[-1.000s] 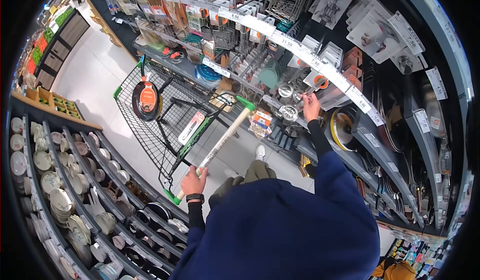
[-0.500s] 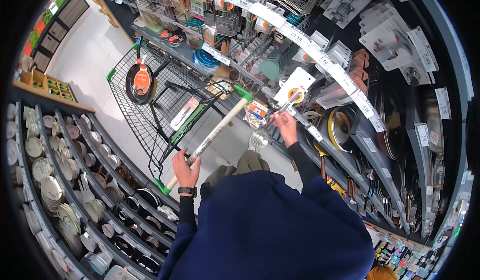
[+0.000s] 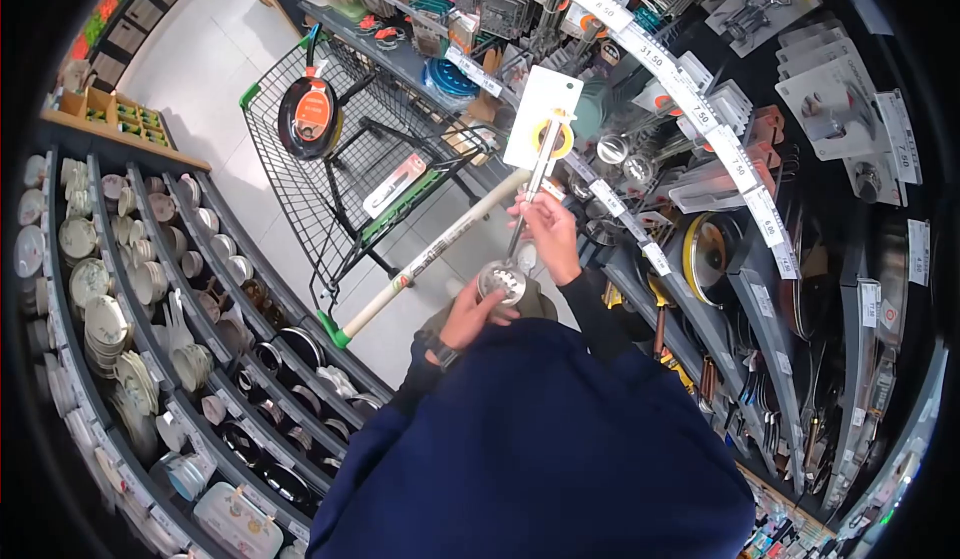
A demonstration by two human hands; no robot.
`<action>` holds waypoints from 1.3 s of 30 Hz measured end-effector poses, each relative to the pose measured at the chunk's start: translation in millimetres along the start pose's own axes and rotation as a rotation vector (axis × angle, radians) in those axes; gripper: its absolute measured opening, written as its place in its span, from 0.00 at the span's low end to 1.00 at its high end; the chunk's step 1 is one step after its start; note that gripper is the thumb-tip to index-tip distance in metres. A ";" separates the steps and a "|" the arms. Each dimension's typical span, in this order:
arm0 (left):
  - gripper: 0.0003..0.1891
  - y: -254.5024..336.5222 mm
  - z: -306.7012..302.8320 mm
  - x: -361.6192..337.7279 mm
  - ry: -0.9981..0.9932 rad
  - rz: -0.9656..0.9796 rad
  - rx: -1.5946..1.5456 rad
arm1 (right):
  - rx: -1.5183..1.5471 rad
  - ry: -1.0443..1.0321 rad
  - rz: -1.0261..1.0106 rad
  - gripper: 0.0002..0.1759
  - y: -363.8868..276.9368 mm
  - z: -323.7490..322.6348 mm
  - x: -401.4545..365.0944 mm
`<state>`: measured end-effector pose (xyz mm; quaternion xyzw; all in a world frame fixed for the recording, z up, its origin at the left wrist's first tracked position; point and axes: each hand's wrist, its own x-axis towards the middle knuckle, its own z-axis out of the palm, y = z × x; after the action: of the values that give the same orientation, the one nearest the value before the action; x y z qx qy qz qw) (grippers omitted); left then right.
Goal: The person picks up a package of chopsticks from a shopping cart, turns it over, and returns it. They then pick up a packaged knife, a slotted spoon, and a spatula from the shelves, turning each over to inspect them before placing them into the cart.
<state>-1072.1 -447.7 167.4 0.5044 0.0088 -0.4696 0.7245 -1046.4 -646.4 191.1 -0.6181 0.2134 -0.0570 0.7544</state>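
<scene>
Holding a metal utensil (image 3: 527,221) just on the wearer's side of the cart handle (image 3: 440,247), pinching the shaft with the fingers of the right hand (image 3: 550,231) and cupping the round slotted head (image 3: 502,284) in the left hand (image 3: 468,317). Attached near the far end of the shaft, a white card (image 3: 543,109) with a yellow-orange ring. Carrying in the shopping cart (image 3: 335,174), toward its front, a dark frying pan (image 3: 308,119) with an orange label (image 3: 314,109), and close to the handle, a flat white package (image 3: 395,186). Left of the cart, shelves (image 3: 160,359) filled with stacked plates and bowls; beyond them, a wooden divided box (image 3: 110,119) with small green-and-yellow items in its compartments. Right of the cart, hanging packs of kitchen tools above a price strip (image 3: 652,54), and farther along, a yellow-rimmed glass lid (image 3: 706,257). Hidden partly by the fingers, the rim of the slotted head; cut off at the dark circular edge of the view, the outermost shelving. Readable on the strip: 8.50, 31.50 and 7.50. Too small to make out: the lettering on the frying pan's label, on the white card and along the cart handle.
</scene>
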 end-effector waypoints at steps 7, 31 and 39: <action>0.24 7.6 2.9 2.7 -0.017 0.054 0.024 | 0.047 -0.264 0.048 0.19 -8.0 4.6 -7.3; 0.28 47.6 39.1 -12.5 -0.091 0.161 -0.055 | 0.207 -0.298 0.033 0.18 -33.7 1.5 -29.3; 0.29 43.7 35.9 -13.2 -0.058 0.163 -0.047 | 0.195 -0.311 -0.010 0.18 -36.6 -0.2 -28.3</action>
<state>-1066.0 -463.2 223.1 0.4727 -0.0422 -0.4232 0.7718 -1065.6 -645.0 233.2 -0.5446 0.0849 0.0152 0.8343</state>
